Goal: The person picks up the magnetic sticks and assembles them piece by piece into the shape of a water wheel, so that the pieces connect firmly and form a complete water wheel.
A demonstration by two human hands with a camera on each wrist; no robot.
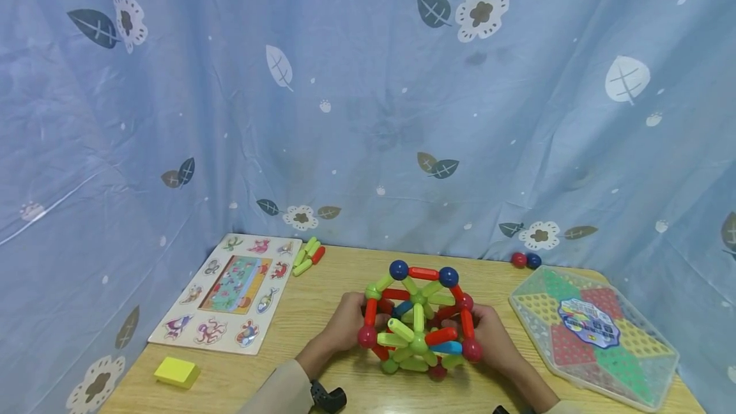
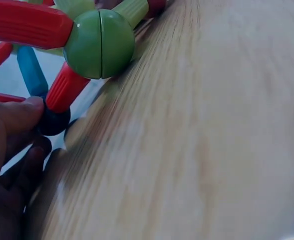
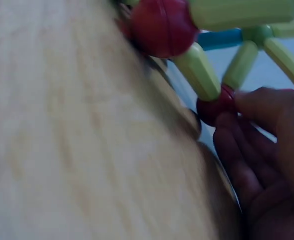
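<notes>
A magnetic rod-and-ball structure (image 1: 418, 341) stands in front of me, built of red, light green and blue rods joined by coloured balls. My left hand (image 1: 345, 326) holds it from the left. In the left wrist view, the thumb and fingers pinch a dark blue ball (image 2: 55, 122) low on the frame, and a green ball (image 2: 100, 44) sits nearer. From the right side my right hand (image 1: 490, 337) grips the structure. Its thumb and fingertips close around a dark red ball (image 3: 215, 106) in the right wrist view, close over the wooden table (image 3: 72, 150).
A sea-animal picture board (image 1: 161, 323) lies at the left, with a yellow block (image 1: 177, 372) before it. Several loose rods (image 1: 307, 259) are behind. At the right is a star-patterned game board (image 1: 595, 337); a red ball (image 1: 519, 260) and a blue ball (image 1: 533, 261) sit near the curtain (image 1: 368, 114).
</notes>
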